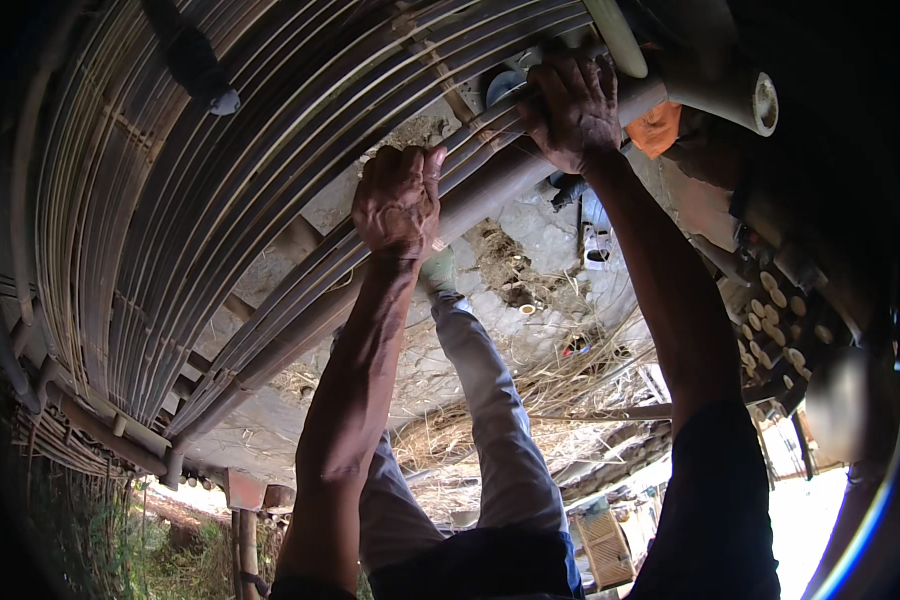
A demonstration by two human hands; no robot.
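A large frame of long, narrow bamboo slats [185,215] spreads across the upper left, bordered on the near side by a thick bamboo pole [480,200]. My left hand [400,200] is closed around the edge slats near the middle, its thumb pressed against them. Farther right and higher, my right hand [575,110] bends its fingers over the same slats by the pole's right end; the fingertips are partly hidden. A thick bamboo crosspiece [725,98] with a cut, hollow end juts out beyond it.
An orange cloth [655,130] lies beside the right-hand corner. Cut bamboo pieces [775,320] are stacked at the right. Straw and thin strips [590,370] litter the ground near my legs. A dark shape [195,65] with a pale tip lies over the slats, its kind unclear.
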